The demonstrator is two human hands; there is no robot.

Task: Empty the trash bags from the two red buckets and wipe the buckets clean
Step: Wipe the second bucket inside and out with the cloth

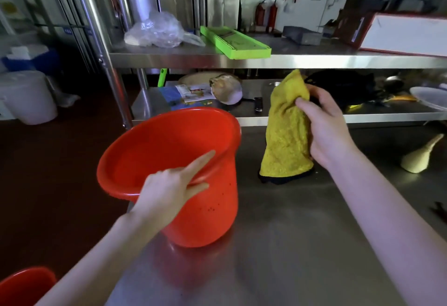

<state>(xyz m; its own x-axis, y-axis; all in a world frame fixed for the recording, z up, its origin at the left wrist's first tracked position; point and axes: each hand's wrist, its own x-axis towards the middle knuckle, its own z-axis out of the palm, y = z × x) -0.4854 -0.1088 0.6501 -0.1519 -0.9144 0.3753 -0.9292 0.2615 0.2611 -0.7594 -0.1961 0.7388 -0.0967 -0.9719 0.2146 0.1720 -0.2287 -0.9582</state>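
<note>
A red bucket point(198, 208) stands tilted on the steel table's left part, with no bag inside it. My left hand point(169, 189) grips its near rim, forefinger lying along the rim. To the right, my right hand point(326, 129) holds a yellow cloth point(287, 136) that hangs down until its lower end touches the table. A second red bucket point(24, 286) shows only partly at the bottom left corner, below the table.
The steel table point(290, 245) spreads in front of me. A pale squash-shaped object point(420, 155) lies at the right. Behind are steel shelves point(314, 60) with a green tray point(234, 41), a clear plastic bag point(159, 30), a knife point(258, 104) and black bags point(343, 87). White tubs point(26, 97) stand on the floor at left.
</note>
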